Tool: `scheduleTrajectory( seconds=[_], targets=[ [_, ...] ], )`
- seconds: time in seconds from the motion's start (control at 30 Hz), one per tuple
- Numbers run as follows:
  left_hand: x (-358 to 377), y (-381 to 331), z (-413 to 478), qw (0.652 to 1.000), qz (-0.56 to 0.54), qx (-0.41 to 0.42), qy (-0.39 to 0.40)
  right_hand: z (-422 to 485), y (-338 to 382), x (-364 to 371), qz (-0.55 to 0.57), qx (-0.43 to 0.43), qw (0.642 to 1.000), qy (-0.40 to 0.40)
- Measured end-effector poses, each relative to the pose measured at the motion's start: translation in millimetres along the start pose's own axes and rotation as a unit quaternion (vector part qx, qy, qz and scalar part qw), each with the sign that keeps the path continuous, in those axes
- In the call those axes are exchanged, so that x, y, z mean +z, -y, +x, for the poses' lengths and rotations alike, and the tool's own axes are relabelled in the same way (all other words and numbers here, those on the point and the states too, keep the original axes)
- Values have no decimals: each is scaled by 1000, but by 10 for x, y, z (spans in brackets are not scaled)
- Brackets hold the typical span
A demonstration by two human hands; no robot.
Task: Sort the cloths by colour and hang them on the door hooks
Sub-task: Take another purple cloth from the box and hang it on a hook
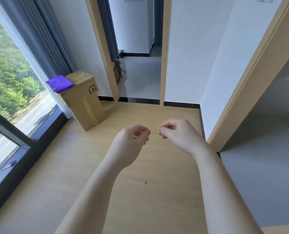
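While purple cloth [60, 83] tops cardboard box [85, 100], left hand [133, 138], right hand [176, 133] curled, empty

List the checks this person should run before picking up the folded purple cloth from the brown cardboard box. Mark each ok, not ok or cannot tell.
1. Is the left hand free? Ok: curled, holding nothing.
2. Is the right hand free? Ok: same.
3. Is the folded purple cloth uncovered on the brown cardboard box? Ok.
4. Is the pale wooden floor towards the box unobstructed? Ok.
5. Are the door hooks located? Cannot tell: none in view.
6. Are other cloth colours present? Cannot tell: only purple shows.
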State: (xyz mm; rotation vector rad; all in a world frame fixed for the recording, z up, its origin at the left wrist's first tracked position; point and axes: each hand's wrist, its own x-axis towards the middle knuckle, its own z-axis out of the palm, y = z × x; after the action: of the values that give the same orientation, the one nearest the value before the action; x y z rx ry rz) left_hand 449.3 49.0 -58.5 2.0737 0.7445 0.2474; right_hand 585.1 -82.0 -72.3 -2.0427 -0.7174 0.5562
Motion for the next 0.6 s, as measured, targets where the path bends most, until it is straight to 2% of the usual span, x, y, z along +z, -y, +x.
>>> scheduleTrajectory(
  seconds=[0.23,0.6],
  targets=[
    [-197,200,347,998,5,-47,-46,598,84,237,14,-17,998,52],
    [-932,881,969,993,-2,-84,-78,1437,565,1082,2,-33,993,113]
  ],
)
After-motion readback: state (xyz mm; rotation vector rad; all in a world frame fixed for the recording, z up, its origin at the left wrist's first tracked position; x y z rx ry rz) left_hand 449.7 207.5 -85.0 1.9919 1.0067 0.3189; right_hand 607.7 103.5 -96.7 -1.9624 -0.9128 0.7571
